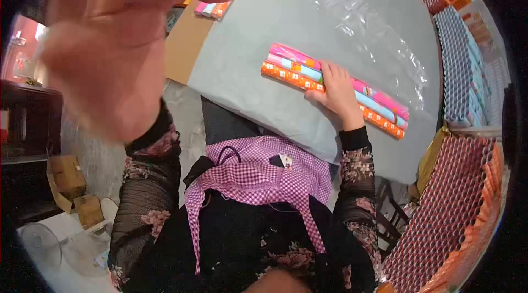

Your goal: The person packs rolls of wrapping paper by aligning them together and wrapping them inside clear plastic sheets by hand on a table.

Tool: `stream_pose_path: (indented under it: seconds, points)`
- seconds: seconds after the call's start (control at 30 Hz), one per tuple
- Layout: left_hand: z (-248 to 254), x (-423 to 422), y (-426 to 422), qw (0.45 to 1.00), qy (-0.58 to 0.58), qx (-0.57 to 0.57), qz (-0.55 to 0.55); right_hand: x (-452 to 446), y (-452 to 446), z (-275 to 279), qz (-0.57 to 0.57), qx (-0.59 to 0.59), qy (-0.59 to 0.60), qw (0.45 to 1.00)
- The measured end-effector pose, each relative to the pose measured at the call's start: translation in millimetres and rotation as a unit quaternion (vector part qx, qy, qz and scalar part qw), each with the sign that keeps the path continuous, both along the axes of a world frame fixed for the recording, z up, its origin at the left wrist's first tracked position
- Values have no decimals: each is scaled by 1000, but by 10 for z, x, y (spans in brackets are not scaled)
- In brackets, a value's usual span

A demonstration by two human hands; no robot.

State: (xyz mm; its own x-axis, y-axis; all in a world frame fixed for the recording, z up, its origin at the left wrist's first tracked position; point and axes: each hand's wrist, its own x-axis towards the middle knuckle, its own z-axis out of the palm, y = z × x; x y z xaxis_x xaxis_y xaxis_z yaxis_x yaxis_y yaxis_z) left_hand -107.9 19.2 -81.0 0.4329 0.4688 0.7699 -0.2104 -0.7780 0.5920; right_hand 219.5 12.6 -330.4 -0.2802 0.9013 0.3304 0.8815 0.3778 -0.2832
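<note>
My left hand [110, 51] is raised close to the camera, large and blurred. Its visible fingers stretch out along the top edge, partly cut off, and nothing shows in them. On the grey-covered table [236, 67], my right hand [336, 89] grips a bundle of printed wrapping paper rolls [291, 76] near its middle. The thumb presses the near side and the fingers reach over the top. The rolls are pink, light blue and orange, lying side by side at a slant. Clear plastic film [368, 23] lies crumpled beyond them.
More rolls [212, 10] lie at the table's far left, by a brown cardboard sheet [190, 43]. Stacked red-and-orange rolls [440, 210] and blue rolls [459, 67] stand along the right. Cardboard boxes [71, 177] and a fan [41, 243] are at lower left.
</note>
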Motion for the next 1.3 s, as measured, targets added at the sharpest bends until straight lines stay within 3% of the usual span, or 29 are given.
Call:
stream_pose_path:
  seconds: [0.07,0.1,0.17,0.23,0.37,0.43,0.47,0.6,0.7,0.77,0.8,0.9,0.93,0.97,1.07,1.3]
  points:
    - [-466,216,323,997,-10,45,60,14,9,36,7,-3,0,1000]
    - [-733,299,348,991,14,-32,130,7,1,32,5,-2,1,1000]
    - [-1256,376,529,954,188,-78,220,5,-1,53,4,0,1,1000]
    - [-2003,429,736,940,230,-74,239,-6,-7,64,0,-4,1,1000]
    - [-2600,586,745,929,211,-205,225,0,-12,28,-1,-3,8,1000]
    - [-2713,692,744,913,81,-358,178,15,13,-4,0,-6,5,1000]
    - [-2838,722,821,916,52,-362,165,17,16,-11,1,-2,4,1000]
    - [-2834,921,786,909,-23,-398,127,-2,12,43,-2,-19,-7,1000]
    - [-2842,949,745,901,10,-380,212,16,19,-24,-2,-10,-7,1000]
    - [-2862,832,775,888,114,-277,348,26,18,-34,2,5,5,1000]
    - [-2870,810,800,880,115,-280,365,26,11,-16,-1,-1,4,1000]
    - [-2801,768,821,848,201,-353,341,-20,-3,45,-5,-28,3,1000]
    - [-2763,801,784,868,193,-269,370,-22,0,87,-11,-48,0,999]
    - [-2767,826,810,871,187,-265,369,-13,7,95,-11,-41,-4,999]
    - [-2712,904,873,830,220,-353,371,-6,-4,26,-5,7,-12,1000]
    - [-2748,1000,916,836,242,-313,381,-12,13,13,-1,-4,-17,1000]
